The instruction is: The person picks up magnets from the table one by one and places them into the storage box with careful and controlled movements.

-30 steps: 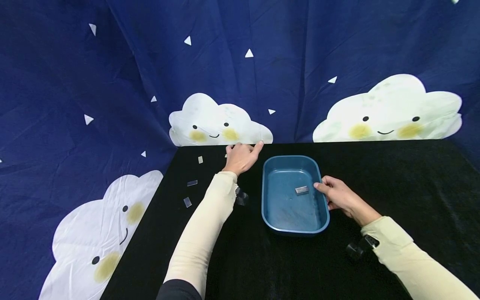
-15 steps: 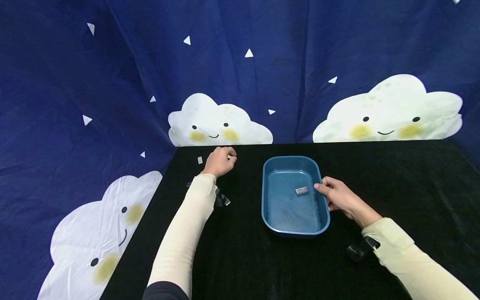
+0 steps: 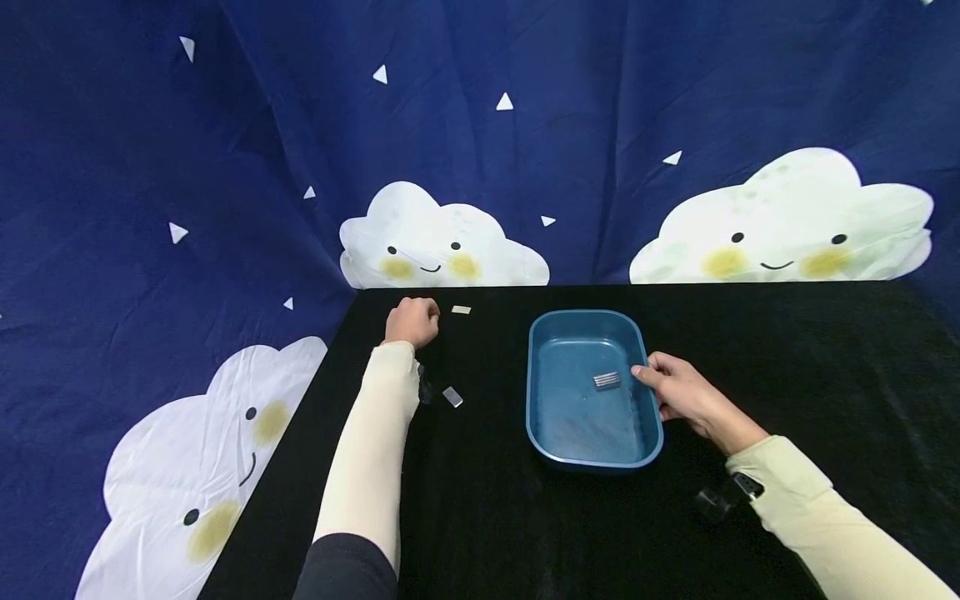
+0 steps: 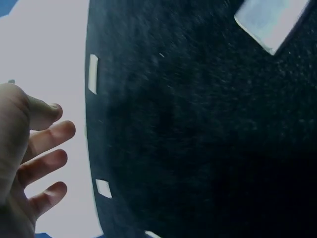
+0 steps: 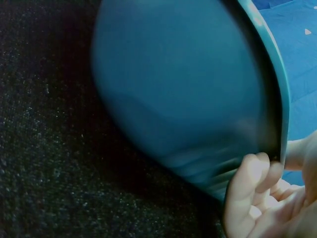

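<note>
My left hand (image 3: 413, 322) hovers near the back left of the black table, fingers loosely bent. In the left wrist view its thumb and fingertips stand apart with nothing between them. To its right on the table lies a small pale rectangular piece (image 3: 461, 310); a shinier flat one (image 3: 452, 397) lies nearer, beside the wrist. More small pale pieces (image 4: 103, 188) show in the left wrist view. My right hand (image 3: 678, 392) grips the right rim of a blue plastic tub (image 3: 581, 442), thumb over the edge. A silvery ridged block (image 3: 607, 381) sits inside the tub.
Black cloth covers the table (image 3: 787, 358). A blue curtain (image 3: 585, 125) with printed clouds hangs behind the table and along its left side. A small dark camera (image 3: 712, 504) is strapped at the right wrist.
My left hand has moved left along the back of the table, uncovering the pale piece there. A shiny flat piece now lies apart near the wrist. The right hand and tub have stayed put.
</note>
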Motion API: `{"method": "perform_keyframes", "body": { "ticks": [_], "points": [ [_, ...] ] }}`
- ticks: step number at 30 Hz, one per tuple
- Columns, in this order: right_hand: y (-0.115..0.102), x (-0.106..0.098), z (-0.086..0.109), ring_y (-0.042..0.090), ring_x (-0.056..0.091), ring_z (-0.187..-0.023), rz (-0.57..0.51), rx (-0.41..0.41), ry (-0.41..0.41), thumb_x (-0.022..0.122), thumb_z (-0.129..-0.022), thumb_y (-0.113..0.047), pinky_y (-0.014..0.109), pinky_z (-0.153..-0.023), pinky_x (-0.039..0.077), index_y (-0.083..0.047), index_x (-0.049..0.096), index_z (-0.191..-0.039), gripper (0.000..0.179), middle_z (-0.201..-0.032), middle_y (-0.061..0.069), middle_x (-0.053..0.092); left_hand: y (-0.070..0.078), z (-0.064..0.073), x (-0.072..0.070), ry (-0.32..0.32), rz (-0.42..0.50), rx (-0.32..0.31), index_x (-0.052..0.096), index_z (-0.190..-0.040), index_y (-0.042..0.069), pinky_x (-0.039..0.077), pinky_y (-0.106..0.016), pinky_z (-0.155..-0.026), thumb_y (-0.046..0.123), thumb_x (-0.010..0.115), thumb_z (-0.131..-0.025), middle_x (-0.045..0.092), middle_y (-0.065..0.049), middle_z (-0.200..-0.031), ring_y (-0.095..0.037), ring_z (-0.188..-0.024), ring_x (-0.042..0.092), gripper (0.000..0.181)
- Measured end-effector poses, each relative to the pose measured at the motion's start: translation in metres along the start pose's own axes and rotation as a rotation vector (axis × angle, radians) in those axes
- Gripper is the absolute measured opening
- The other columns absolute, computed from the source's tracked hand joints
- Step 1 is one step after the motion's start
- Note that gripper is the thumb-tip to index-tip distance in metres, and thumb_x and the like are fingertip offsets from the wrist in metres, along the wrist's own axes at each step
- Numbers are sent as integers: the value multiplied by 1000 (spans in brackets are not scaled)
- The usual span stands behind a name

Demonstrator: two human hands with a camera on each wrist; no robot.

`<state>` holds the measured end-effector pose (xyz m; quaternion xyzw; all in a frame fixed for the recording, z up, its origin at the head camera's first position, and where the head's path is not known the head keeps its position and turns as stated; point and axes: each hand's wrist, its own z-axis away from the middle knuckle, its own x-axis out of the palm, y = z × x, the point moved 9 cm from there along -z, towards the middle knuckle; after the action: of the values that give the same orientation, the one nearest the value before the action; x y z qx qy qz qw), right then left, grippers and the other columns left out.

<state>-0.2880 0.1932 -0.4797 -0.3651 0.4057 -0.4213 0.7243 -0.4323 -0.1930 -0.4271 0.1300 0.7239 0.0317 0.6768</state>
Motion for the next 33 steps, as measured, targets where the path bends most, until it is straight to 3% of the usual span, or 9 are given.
{"method": "perform_keyframes", "body": {
  "ticks": [7, 14, 20, 33],
  "points": [
    [7, -7, 1, 15, 61, -69, -5, 1, -8, 43, -104, -37, 30, -62, 54, -16, 46, -99, 21, -81, -1, 55, -6, -10, 19, -39, -23, -36, 73, -105, 10, 53, -47, -89, 15, 59, -92, 73, -9, -105, -30, -94, 66, 20],
    [8, -9, 2, 16, 65, -73, -23, 4, -27, 42, -105, -36, 31, -64, 56, -16, 45, -102, 20, -86, 2, 60, -6, -20, 17, -18, -19, -55, 73, -106, 10, 52, -48, -91, 15, 58, -93, 73, -10, -107, -30, -99, 65, 21],
    [7, -8, 0, 16, 64, -71, -16, 2, -26, 42, -105, -35, 31, -62, 56, -16, 46, -101, 20, -84, 1, 59, 3, -28, 16, -30, -34, -50, 73, -111, 10, 52, -48, -93, 14, 57, -94, 72, -10, -113, -31, -103, 65, 24],
    [3, -1, -5, 15, 59, -67, -11, -17, -34, 43, -104, -35, 29, -59, 53, -14, 47, -100, 21, -79, -1, 53, 17, -38, 27, -62, -87, -38, 71, -123, 19, 51, -52, -93, 15, 53, -94, 71, -8, -123, -35, -110, 64, 34]
  ]
}}
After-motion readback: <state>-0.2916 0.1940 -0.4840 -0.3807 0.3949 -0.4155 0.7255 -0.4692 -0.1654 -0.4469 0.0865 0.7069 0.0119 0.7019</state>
